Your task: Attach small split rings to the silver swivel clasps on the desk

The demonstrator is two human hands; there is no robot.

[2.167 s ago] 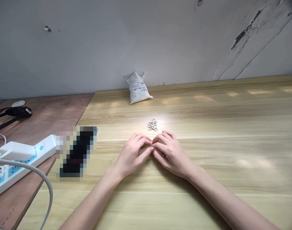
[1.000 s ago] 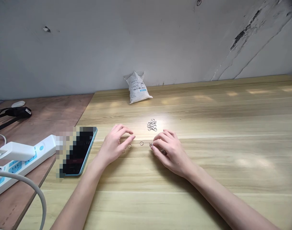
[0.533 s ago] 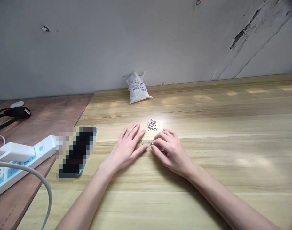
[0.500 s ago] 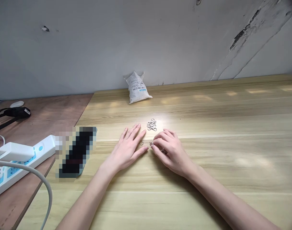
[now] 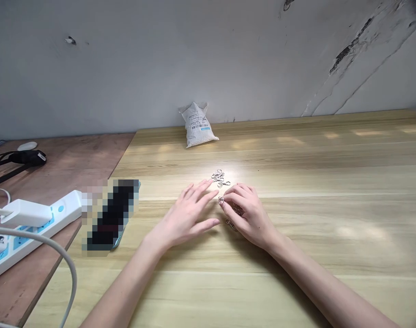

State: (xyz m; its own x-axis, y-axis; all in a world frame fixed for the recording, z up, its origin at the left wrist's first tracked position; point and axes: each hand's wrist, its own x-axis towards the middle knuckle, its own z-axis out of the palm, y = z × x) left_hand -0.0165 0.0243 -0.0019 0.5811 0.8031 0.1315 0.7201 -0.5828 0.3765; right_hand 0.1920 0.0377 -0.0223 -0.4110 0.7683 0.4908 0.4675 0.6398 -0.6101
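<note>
The left hand [image 5: 183,218] is moving in closer to the right hand [image 5: 249,216], open and empty, and the loose ring beside it no longer shows. The right hand is pinching a small metal ring [image 5: 221,200], just near the heap of metal clasps [image 5: 218,178]. A paper sack [image 5: 198,125] is sitting at the far edge of the pale wooden worktop [image 5: 313,223], against the grey wall [image 5: 194,54], while a white power strip [image 5: 59,210] is lying on the brown bench [image 5: 74,157] to the left.

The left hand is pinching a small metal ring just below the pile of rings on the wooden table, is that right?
Not quite: the head view shows the right hand, not the left, pinching the small metal ring. The left hand is open, its fingers spread. The ring is just below the pile of rings on the wooden table, as you said.
</note>
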